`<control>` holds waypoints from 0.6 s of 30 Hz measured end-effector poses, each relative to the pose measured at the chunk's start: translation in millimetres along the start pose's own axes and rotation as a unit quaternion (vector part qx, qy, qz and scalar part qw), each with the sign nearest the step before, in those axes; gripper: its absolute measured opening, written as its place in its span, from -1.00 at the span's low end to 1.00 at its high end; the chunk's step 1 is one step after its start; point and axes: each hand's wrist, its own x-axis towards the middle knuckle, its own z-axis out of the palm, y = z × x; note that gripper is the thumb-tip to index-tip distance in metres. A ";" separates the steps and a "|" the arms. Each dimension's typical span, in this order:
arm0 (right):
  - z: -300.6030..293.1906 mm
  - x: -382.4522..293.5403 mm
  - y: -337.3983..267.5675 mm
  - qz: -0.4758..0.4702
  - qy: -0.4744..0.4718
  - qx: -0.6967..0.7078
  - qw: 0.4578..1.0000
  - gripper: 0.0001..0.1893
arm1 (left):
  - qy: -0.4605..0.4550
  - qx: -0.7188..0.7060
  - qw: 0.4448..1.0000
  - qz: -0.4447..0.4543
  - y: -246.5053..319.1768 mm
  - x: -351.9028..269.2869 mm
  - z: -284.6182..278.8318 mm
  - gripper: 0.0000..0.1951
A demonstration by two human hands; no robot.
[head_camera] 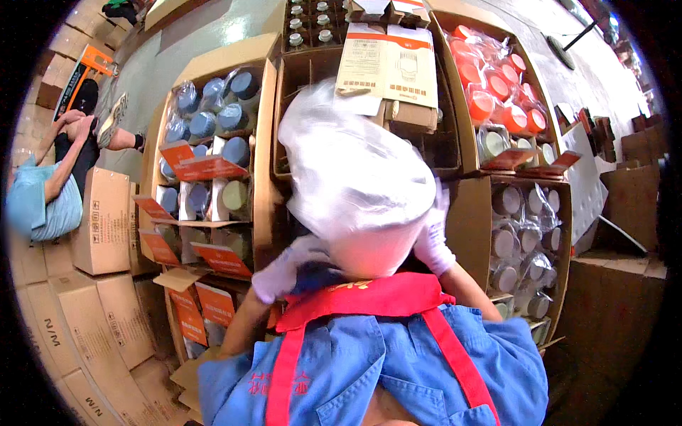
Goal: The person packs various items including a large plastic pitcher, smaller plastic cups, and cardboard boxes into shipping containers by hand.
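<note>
A white, tub-like container (373,255) stands against the red apron (362,298), its wall tapering toward my body. Crumpled translucent plastic film (346,160) covers its far end, blurred by motion. My right hand (434,239), in a white work glove, grips its right side. On the left side my left hand (290,269), gloved the same way, has its fingers curled against the wall; the fingertips are blurred. What the container holds is hidden. Beyond it, a flattened printed carton (389,69) lies over a divided cardboard box (279,122).
Left stands a carton of blue-lidded bottles (202,125); right are cartons of red-lidded bottles (498,85) and grey-lidded bottles (506,245). White-capped bottles (295,39) fill a crate at the back. A seated person (48,186) is far left, near stacked cardboard boxes (101,229).
</note>
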 end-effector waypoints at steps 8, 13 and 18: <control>-89.5 27.5 2.4 0.211 -0.097 0.589 0.774 -0.33 | 0.207 -0.455 0.863 -0.073 -36.7 33.0 17.7 -0.18; -12.8 -6.8 -44.3 0.091 -0.065 0.380 0.918 -0.15 | 0.094 -0.320 0.923 -0.191 -38.8 -0.5 75.9 -0.17; -40.1 -37.0 15.9 0.006 -0.104 0.319 0.942 -0.50 | 0.285 -0.414 0.834 -0.226 -52.5 -58.0 -6.6 -0.53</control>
